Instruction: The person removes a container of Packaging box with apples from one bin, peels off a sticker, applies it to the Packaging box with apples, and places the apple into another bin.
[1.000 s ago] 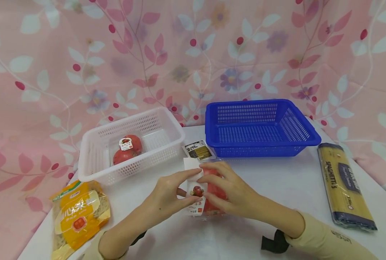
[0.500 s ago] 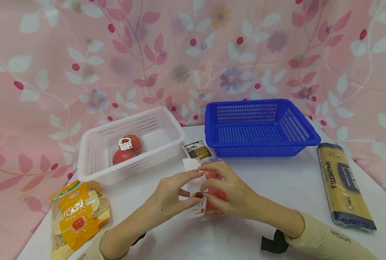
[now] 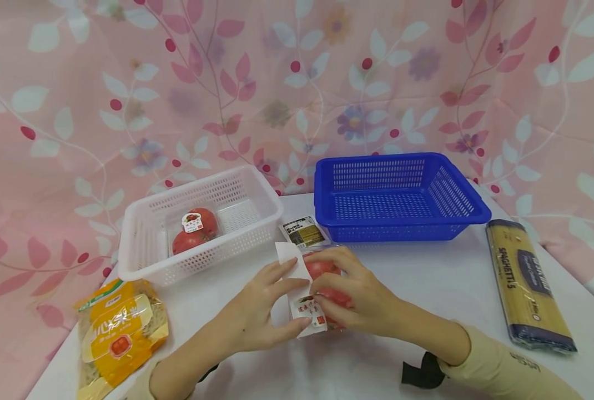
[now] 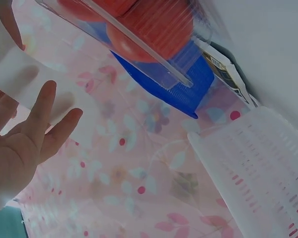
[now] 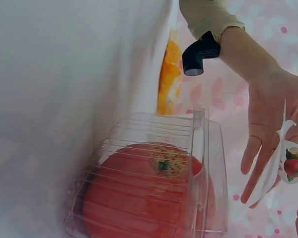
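A clear plastic box of tomatoes (image 5: 144,193) stands on the table in front of me, its lid closed. Above its left side a white paper label (image 3: 309,316) with a printed picture of red fruit is raised off the lid. My right hand (image 3: 362,294) pinches the label's right edge between thumb and fingers, over the box. On the other side, my left hand (image 3: 249,311) has its fingers spread and lightly bent, fingertips against or very near the label. In the left wrist view the left hand (image 4: 20,144) shows nothing gripped.
A white basket (image 3: 152,272) with a second box of tomatoes (image 3: 197,225) stands back left. Back right is a blue basket (image 3: 402,230), with a small dark packet (image 3: 304,230) beside it. A yellow bag (image 3: 122,328) lies left, a spaghetti pack (image 3: 529,286) right.
The label has lifted and tilted away from the lid, uncovering more of the tomatoes. My left fingers have spread wider apart and the left thumb has moved lower. My right hand stays nearly in place.
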The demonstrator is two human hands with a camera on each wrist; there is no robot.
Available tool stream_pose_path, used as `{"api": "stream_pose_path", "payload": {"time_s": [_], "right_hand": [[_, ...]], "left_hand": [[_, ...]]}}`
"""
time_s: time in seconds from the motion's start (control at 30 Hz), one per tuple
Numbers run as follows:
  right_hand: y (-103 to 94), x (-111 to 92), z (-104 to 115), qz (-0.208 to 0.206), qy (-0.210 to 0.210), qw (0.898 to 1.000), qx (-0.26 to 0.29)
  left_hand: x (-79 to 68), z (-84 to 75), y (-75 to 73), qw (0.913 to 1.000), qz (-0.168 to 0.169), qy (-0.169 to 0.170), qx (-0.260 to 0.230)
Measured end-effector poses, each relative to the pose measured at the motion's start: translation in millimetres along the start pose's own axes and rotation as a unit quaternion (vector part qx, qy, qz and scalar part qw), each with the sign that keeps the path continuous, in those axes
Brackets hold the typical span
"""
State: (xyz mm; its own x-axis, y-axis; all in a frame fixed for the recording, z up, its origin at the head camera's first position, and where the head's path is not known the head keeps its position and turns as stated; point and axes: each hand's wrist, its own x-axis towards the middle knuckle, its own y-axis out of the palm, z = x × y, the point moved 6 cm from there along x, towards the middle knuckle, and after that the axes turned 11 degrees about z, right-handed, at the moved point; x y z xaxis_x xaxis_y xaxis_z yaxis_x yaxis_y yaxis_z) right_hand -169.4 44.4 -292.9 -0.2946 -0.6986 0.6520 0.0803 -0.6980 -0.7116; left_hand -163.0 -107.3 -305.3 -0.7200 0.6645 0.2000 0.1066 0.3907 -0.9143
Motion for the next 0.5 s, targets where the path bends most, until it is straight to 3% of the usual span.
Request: {"api": "stream_pose_path", "payload": {"time_s": [0.5], "right_hand": [[-0.3, 3.7, 4.9, 0.005, 0.001, 1.000, 0.026]], "left_hand": [[-11.3, 19.6, -2.5, 0.9979, -0.016, -0.060, 0.016]]}}
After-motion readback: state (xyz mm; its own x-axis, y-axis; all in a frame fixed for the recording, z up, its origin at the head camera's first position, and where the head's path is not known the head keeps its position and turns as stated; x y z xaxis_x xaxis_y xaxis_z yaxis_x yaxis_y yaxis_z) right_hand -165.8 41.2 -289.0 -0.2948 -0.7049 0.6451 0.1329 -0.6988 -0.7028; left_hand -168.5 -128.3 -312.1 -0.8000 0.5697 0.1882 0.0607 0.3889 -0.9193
